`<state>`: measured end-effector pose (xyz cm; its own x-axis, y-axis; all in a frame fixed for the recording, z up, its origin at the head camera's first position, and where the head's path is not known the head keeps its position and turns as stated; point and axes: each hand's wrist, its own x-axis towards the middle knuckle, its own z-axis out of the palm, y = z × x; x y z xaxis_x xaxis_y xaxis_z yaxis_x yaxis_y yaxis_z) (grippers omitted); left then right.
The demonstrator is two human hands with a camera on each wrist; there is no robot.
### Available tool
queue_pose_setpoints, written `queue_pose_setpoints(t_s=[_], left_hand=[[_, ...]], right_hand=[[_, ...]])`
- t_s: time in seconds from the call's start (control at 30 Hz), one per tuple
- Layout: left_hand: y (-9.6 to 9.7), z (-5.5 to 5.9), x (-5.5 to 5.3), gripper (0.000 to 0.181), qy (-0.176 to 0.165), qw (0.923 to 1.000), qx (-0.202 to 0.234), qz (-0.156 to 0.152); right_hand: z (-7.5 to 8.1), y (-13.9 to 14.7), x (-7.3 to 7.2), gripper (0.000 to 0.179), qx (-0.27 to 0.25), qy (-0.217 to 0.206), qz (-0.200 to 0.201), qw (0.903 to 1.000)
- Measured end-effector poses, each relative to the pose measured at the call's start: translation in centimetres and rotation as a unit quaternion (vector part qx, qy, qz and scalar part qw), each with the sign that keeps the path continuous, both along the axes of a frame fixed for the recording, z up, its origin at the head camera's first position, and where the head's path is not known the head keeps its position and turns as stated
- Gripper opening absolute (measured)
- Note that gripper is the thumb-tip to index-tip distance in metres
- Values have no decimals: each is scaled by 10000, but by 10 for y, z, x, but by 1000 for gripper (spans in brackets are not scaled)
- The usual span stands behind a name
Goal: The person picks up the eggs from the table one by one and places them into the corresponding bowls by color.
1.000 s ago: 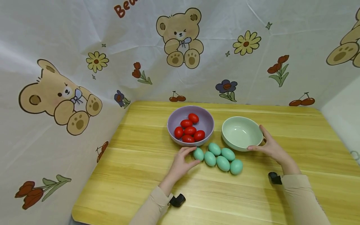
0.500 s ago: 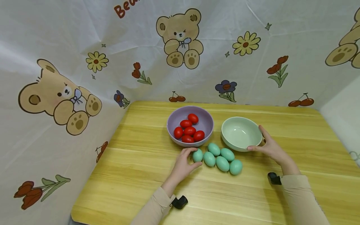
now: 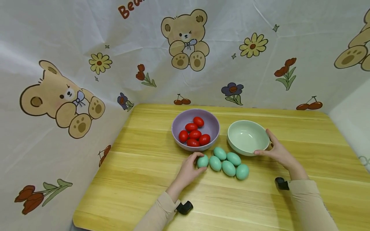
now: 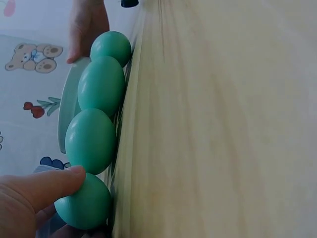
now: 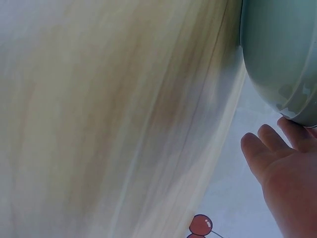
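My left hand (image 3: 187, 169) pinches the leftmost green egg (image 3: 203, 161) between thumb and fingers, at the end of a cluster of several green eggs (image 3: 229, 168) on the table. In the left wrist view the thumb lies on the upper side of that egg (image 4: 85, 203), with fingers partly hidden beyond it. At the right, a pale green bowl (image 3: 248, 138) with nothing inside stands behind the cluster. My right hand (image 3: 278, 154) grips its right side, thumb at the near rim and fingers around the outer wall.
A purple bowl (image 3: 213, 123) holding several red eggs (image 3: 195, 134) stands left of the pale green one, just behind my left hand. The wooden table (image 3: 138, 154) meets a bear-printed cloth (image 3: 121, 41) at the back and left.
My left thumb and fingers have closed onto the leftmost egg, which has shifted slightly toward me. The right hand and both bowls have stayed in place.
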<state>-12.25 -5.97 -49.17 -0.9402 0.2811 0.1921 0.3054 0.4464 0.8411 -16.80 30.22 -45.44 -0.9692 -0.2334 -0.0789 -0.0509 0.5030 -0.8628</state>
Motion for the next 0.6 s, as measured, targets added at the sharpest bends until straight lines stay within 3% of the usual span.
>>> queue_pose_setpoints(t_s=[0.43, 0.6], left_hand=[[-2, -1, 2, 42, -216, 9991, 364, -60], [-9, 5, 3, 49, -323, 9965, 670, -389]], right_hand=[[2, -2, 1, 110, -2, -34, -24, 10000], [2, -2, 1, 110, -52, -61, -17, 10000]])
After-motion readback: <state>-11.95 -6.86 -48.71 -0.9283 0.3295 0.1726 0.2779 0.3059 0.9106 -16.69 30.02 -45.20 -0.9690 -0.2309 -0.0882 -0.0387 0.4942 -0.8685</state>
